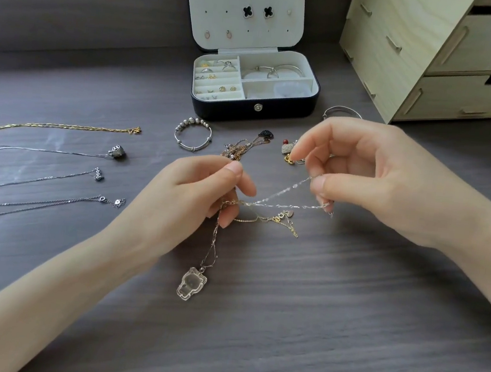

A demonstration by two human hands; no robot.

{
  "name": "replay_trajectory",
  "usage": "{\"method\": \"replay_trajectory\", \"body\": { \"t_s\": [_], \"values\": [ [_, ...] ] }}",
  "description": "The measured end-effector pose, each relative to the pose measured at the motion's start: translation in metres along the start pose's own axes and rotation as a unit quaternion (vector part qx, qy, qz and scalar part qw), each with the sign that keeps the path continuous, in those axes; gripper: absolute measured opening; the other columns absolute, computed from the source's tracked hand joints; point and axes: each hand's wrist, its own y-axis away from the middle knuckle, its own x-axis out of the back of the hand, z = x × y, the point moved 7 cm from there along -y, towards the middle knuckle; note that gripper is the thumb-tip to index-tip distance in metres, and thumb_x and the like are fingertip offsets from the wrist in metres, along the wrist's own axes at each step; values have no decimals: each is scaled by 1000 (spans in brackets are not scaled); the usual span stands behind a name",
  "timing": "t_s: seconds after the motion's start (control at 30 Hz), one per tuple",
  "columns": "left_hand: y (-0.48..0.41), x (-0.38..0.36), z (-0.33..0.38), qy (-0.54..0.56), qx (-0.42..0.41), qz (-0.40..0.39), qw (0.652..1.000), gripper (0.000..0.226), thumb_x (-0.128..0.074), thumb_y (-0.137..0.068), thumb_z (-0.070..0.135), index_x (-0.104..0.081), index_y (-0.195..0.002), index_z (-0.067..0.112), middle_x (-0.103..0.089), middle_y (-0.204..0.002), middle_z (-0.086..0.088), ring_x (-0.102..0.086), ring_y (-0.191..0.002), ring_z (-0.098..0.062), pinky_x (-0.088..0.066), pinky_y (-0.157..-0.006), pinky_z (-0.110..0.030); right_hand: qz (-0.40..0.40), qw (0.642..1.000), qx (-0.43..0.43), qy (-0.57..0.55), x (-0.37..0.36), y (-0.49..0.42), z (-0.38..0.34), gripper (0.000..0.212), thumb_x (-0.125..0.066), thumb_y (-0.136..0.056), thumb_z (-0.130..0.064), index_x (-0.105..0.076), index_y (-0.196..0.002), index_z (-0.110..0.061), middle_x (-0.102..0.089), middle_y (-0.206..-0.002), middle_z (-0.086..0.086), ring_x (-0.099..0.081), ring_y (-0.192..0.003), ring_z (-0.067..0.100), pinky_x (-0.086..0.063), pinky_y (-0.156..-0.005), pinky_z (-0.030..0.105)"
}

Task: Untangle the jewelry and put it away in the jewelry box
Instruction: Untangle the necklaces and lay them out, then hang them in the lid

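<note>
While the left hand pinches the tangled knot, the silver chain runs rightward to the right hand, whose grip pinches it taut.

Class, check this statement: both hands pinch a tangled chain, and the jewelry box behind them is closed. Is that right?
No: the head view shows the jewelry box open, lid upright. The left hand and right hand do pinch the tangled chain.
</note>
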Motion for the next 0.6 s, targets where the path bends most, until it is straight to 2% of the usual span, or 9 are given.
{"method": "replay_trajectory", "body": {
  "t_s": [0.2, 0.5, 0.6],
  "values": [
    [1, -2, 3, 6, -8, -18, 1000, 26, -46, -80, 33, -65, -77, 16, -55, -48, 2, -39, -54, -9, -33, -52, -11, -57, 998, -3, -18, -8, 4, -2, 27, -55, -70, 2, -63, -91, -12, -55, -65, -3, -51, -57, 13, -45, -56, 23],
    [4, -1, 3, 30, -16, -38, 999, 13, -52, -75, 23, -62, -77, 14, -60, -54, -1, -41, -59, -13, -35, -56, -15, -223, 973, -30, 43, -32, 18, -2, 20, -72, -75, -9, -67, -92, -18, -71, -77, -1, -68, -69, 14, -54, -68, 22],
    [5, 0, 3, 38, -18, -44, 998, 12, -52, -74, 22, -61, -77, 14, -61, -54, -2, -41, -60, -14, -36, -58, -16, -194, 977, -27, 83, -33, 17, -2, 11, -68, -84, -12, -69, -91, -19, -71, -69, -1, -66, -62, 10, -53, -62, 20]
  ]
}}
